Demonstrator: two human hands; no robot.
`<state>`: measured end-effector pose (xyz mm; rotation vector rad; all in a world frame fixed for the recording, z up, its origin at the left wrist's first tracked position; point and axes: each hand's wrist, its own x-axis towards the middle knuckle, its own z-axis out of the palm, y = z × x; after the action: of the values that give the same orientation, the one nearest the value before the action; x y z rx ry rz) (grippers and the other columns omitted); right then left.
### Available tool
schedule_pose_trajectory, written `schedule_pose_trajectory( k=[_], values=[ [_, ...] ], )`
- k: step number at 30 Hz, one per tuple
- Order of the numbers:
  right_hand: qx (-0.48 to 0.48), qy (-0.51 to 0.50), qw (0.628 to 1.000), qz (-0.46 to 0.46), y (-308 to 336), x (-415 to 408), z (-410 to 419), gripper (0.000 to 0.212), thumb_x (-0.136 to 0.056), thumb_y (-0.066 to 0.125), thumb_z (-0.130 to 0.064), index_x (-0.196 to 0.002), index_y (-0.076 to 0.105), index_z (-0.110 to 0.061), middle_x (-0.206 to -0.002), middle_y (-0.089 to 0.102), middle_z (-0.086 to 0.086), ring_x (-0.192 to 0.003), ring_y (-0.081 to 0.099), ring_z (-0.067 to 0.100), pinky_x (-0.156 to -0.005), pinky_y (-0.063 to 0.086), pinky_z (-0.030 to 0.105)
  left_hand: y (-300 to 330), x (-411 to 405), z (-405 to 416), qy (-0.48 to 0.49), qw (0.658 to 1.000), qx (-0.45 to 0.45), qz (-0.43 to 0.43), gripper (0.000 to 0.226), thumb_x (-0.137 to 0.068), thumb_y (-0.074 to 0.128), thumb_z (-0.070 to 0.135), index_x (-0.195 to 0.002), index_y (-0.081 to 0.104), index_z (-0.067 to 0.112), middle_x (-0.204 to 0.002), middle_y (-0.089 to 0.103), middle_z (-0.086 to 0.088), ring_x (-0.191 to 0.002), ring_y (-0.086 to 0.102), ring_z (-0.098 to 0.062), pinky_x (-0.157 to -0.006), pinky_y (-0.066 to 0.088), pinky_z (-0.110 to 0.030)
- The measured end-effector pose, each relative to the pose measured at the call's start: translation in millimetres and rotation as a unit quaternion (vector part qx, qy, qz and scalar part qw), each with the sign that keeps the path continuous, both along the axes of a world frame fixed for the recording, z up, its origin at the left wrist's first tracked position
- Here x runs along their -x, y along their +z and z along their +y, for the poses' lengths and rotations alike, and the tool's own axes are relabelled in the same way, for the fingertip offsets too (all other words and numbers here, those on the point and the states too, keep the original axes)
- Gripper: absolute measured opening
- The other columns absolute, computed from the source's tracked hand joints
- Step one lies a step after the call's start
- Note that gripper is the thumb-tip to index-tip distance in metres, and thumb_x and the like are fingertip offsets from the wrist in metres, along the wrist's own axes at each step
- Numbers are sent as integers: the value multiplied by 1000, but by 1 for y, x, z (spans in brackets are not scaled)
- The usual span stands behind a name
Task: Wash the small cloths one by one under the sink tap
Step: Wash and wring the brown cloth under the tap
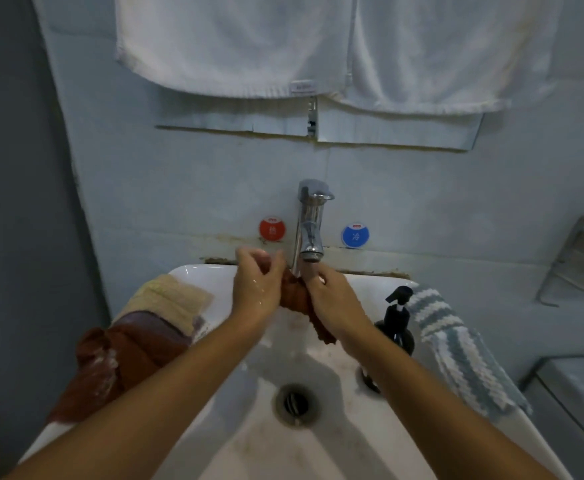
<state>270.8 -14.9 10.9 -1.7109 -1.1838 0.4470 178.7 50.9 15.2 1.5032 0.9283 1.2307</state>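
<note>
- Rust cloth [295, 299] hangs mid-frame beneath the tap [310, 220], long axis running toward lower right.
- I see left hand [254, 284] and right hand [335, 303], fingers clamped on it, equally near.

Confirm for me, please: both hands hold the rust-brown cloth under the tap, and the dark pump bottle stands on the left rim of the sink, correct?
Not quite. The head view shows the dark pump bottle on the right rim of the sink, beside the striped cloth. The rest holds: the left hand and right hand hold the rust-brown cloth under the tap.
</note>
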Motion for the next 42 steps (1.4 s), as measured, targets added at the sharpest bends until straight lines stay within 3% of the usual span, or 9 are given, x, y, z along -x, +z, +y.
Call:
schedule_pose_trajectory(
  k=[5,9,11,14,20,25,31,37,42],
  values=[
    [11,100,988,118,5,-12,-20,19,-98,62,-26,-98,65,-7,-82,74,1,-67,70,7,-58,52,15,8,16,21,-72,966,176,-176,44,-84,73,6,-121,49,4,-107,63,-18,-87,66,-26,-73,57,-35],
    [21,90,986,141,-15,-21,-19,17,-81,72,-3,-78,61,-16,-91,71,6,-90,67,21,-83,54,33,-2,28,19,-117,946,196,-231,45,-80,72,-2,-122,55,-4,-101,68,-19,-72,70,-20,-61,58,-27],
    [17,109,981,160,-17,-21,-19,19,-80,72,-2,-87,62,-16,-101,73,10,-99,69,28,-90,55,40,-4,28,15,-130,947,188,-226,40,-81,70,-3,-119,56,-4,-90,69,-14,-65,70,-16,-59,58,-25],
    [18,146,973,178,-13,-14,-21,32,-84,78,-18,-112,62,-17,-105,75,1,-97,71,15,-79,56,26,0,28,11,-165,946,179,-216,35,-82,70,0,-116,59,1,-91,71,-12,-72,71,-18,-67,61,-28],
    [-28,127,978,165,-6,-7,-25,7,-94,66,-16,-98,65,-11,-95,75,-1,-86,71,7,-68,53,14,9,27,8,-161,957,111,-216,34,-79,70,-2,-109,60,10,-103,68,-10,-95,68,-21,-74,59,-24],
    [-24,126,968,214,1,-4,-30,24,-95,57,-4,-115,58,-17,-113,70,5,-102,68,19,-74,55,22,16,34,9,-220,938,170,-209,41,-78,70,3,-118,63,1,-107,67,-14,-103,65,-25,-91,52,-32],
    [1,149,969,195,5,-2,-34,3,-93,66,-13,-95,65,-14,-101,73,3,-93,70,15,-77,52,24,24,43,4,-199,959,112,-165,18,-90,57,-3,-102,70,3,-91,73,-14,-89,70,-25,-84,57,-31],
    [-51,199,962,180,11,11,-37,39,-83,70,-39,-114,65,-16,-106,74,-4,-102,70,13,-86,56,24,43,58,1,-207,966,9,-157,20,-77,68,8,-97,72,7,-93,76,-5,-91,72,-20,-74,59,-25],
    [-173,158,955,181,16,18,-43,28,-92,69,-14,-119,67,-8,-110,75,3,-105,71,17,-89,58,30,49,59,-8,-191,969,-63,-140,23,-72,73,15,-94,74,10,-94,75,-8,-89,72,-24,-76,61,-30]
  ],
)
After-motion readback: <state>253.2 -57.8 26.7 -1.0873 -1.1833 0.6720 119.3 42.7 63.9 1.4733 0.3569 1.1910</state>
